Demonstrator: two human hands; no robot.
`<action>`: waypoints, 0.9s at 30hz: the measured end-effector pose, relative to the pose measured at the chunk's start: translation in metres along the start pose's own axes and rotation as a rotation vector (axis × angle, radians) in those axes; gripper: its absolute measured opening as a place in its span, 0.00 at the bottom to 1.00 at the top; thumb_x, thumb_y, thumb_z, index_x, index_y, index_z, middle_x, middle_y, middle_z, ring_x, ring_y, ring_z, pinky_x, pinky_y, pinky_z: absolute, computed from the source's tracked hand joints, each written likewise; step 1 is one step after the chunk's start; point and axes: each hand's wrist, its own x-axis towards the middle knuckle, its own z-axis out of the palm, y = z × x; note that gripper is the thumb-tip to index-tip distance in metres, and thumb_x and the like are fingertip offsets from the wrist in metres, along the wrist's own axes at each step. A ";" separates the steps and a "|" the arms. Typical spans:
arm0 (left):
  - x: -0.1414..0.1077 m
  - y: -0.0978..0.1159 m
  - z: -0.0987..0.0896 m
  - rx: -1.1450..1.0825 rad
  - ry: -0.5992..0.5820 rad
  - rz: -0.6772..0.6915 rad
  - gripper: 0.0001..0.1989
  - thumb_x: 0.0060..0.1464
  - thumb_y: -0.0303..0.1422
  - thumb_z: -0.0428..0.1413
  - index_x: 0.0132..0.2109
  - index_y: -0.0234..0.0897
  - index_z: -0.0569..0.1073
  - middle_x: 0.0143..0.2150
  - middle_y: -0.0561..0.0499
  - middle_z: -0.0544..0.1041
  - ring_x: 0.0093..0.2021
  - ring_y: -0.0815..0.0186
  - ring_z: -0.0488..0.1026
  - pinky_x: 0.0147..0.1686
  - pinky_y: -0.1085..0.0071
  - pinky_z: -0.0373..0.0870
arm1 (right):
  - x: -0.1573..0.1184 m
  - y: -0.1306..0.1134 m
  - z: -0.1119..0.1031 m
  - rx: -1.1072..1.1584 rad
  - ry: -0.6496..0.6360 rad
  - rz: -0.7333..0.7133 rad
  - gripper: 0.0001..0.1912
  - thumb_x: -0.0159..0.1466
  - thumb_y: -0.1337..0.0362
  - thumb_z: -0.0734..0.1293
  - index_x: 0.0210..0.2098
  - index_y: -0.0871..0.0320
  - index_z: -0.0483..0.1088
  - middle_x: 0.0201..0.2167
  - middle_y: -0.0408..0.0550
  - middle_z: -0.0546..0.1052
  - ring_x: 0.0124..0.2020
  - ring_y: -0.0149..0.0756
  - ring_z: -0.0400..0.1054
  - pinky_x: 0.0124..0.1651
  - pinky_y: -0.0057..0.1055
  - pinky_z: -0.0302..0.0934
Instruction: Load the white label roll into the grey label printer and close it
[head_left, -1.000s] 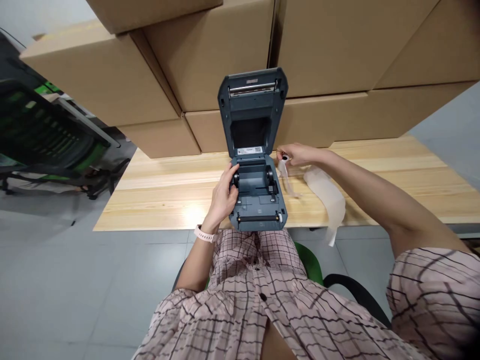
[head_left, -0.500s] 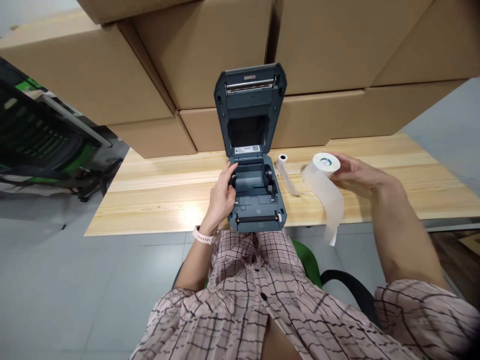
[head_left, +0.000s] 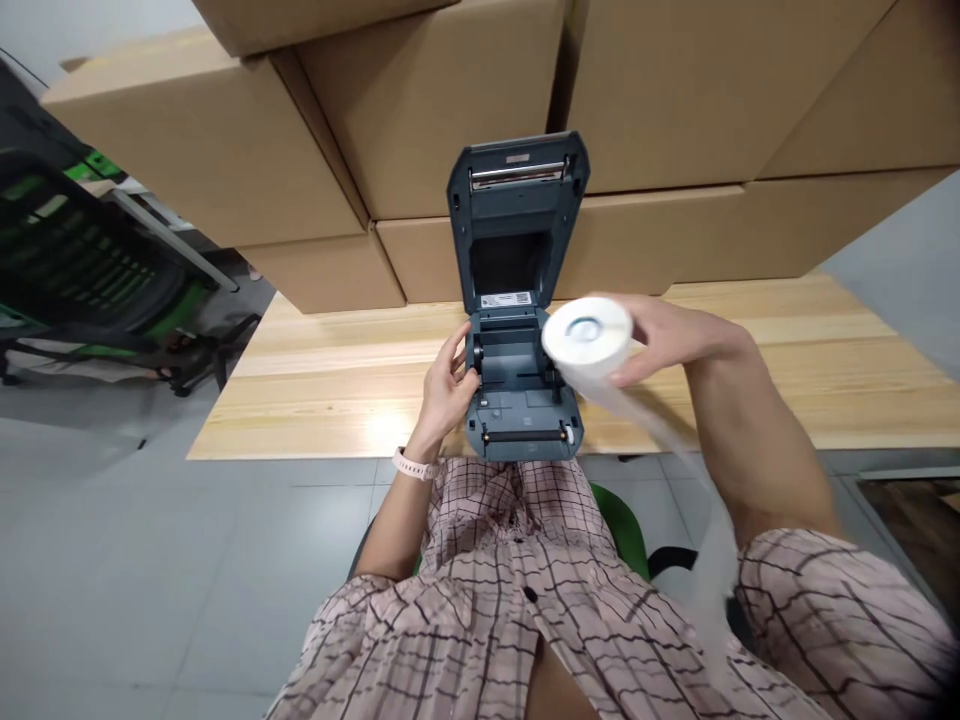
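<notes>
A dark grey label printer (head_left: 517, 410) sits at the front edge of the wooden table with its lid (head_left: 510, 215) raised. My left hand (head_left: 448, 392) grips the printer's left side, thumb at the inner edge of the roll compartment. Its two black roll holders show inside. My right hand (head_left: 664, 335) holds a large white label roll (head_left: 589, 335) by its right side, above the table and over the printer's right edge. The roll's core faces up. A loose strip of labels (head_left: 712, 540) trails from it down past my right forearm, blurred by motion.
Stacked cardboard boxes (head_left: 435, 110) line the back of the wooden table (head_left: 322, 390), close behind the raised lid. An office chair (head_left: 90, 260) with green parts stands at the left. A green seat (head_left: 621, 525) shows under me.
My right hand has lifted the label roll from the table and moved it left to the printer, its strip trailing. The small paper roll is now hidden. My left hand stays on the printer.
</notes>
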 end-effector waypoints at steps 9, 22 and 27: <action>-0.003 0.001 0.005 0.068 0.050 0.012 0.34 0.60 0.27 0.55 0.72 0.49 0.64 0.78 0.47 0.63 0.73 0.52 0.68 0.69 0.47 0.71 | 0.084 -0.057 0.042 -0.486 -0.310 -0.072 0.36 0.53 0.48 0.77 0.58 0.53 0.73 0.56 0.54 0.80 0.51 0.53 0.75 0.50 0.41 0.67; -0.007 -0.002 0.006 0.065 0.067 0.035 0.32 0.61 0.27 0.53 0.71 0.49 0.67 0.73 0.49 0.71 0.73 0.55 0.68 0.71 0.45 0.68 | 0.100 -0.031 0.067 -0.627 -0.365 -0.004 0.41 0.60 0.43 0.74 0.66 0.58 0.70 0.62 0.62 0.77 0.59 0.61 0.73 0.59 0.51 0.66; -0.008 -0.002 0.008 0.063 0.087 0.034 0.30 0.61 0.27 0.53 0.68 0.50 0.70 0.72 0.49 0.72 0.74 0.54 0.65 0.72 0.43 0.67 | 0.043 -0.034 0.082 -0.459 -0.140 -0.268 0.32 0.73 0.47 0.63 0.71 0.54 0.67 0.72 0.58 0.69 0.72 0.58 0.63 0.71 0.58 0.58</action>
